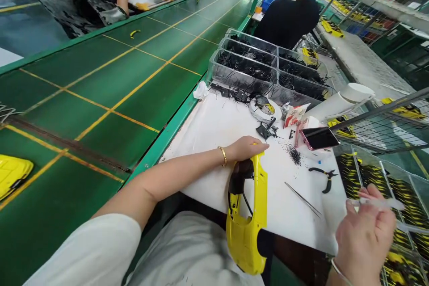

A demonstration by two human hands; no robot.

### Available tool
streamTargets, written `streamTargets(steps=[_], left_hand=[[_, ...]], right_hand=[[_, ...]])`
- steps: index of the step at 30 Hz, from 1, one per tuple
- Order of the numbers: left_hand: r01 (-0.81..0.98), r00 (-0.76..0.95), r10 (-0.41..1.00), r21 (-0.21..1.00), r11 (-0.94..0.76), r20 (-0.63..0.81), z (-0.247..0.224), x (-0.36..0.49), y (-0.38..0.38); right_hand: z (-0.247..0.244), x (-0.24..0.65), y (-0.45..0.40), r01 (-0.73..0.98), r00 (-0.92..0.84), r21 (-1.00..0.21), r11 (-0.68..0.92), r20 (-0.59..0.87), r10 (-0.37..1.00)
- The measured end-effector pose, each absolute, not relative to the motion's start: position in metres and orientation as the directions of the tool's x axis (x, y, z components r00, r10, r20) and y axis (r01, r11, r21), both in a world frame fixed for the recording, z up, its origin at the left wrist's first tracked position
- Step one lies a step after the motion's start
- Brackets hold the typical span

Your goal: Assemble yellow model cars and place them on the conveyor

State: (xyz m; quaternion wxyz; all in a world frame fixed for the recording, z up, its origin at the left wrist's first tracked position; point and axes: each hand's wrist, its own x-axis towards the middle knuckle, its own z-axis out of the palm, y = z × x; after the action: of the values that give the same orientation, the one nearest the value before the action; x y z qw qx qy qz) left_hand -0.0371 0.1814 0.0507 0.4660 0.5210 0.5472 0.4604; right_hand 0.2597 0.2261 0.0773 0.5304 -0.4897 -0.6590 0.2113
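My left hand (247, 148) is closed around the far end of a yellow toy car body shell (247, 237), which hangs over the table's near edge above my lap. A dark window piece (242, 176) sits in the shell. At the lower right, my right hand (367, 228) grips a translucent, slender plastic tube (378, 203), possibly a glue tube; its exact kind is unclear. Between my hands, tweezers (303, 199) and black-handled pliers (325, 178) lie on the white table (214, 129). Tiny black bits (294, 154) are scattered beyond them.
A clear divided bin (246, 73) of black parts stands at the table's far end. Near it lie a wire coil (264, 108) and a phone (320, 137). Compartments of yellow-black parts (398, 187) are at right. A green conveyor (134, 80) runs along the left. Other people work nearby.
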Motion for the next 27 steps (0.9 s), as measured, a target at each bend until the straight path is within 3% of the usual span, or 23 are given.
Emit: streamTargets(steps=[3, 5, 8, 12, 16, 27], left_hand=[[0.106, -0.058, 0.998, 0.994, -0.014, 0.02, 0.047, -0.038, 0.177], [0.101, -0.061, 0.997, 0.994, -0.044, 0.05, 0.046, -0.038, 0.175], [0.129, -0.054, 0.996, 0.989, -0.069, 0.077, 0.048, -0.038, 0.174], [0.174, -0.069, 0.992, 0.981, -0.088, 0.101, 0.049, -0.038, 0.175], [0.178, -0.074, 0.99, 0.979, -0.101, 0.116, 0.045, -0.037, 0.176], [0.19, -0.079, 0.987, 0.974, -0.123, 0.14, 0.046, -0.037, 0.176]], right_hand=[[0.112, 0.222, 0.192, 0.023, -0.057, -0.87, 0.492, 0.49, 0.87], [0.135, 0.194, 0.17, -0.168, -0.238, -0.93, 0.327, 0.36, 0.902], [0.158, 0.157, 0.15, -0.354, -0.511, -0.932, 0.078, 0.263, 0.818], [0.167, 0.127, 0.151, -0.283, -0.73, -0.953, -0.109, 0.14, 0.669], [0.165, 0.125, 0.16, -0.238, -0.812, -0.952, -0.194, 0.085, 0.577], [0.158, 0.122, 0.163, -0.266, -0.78, -0.946, -0.187, 0.098, 0.618]])
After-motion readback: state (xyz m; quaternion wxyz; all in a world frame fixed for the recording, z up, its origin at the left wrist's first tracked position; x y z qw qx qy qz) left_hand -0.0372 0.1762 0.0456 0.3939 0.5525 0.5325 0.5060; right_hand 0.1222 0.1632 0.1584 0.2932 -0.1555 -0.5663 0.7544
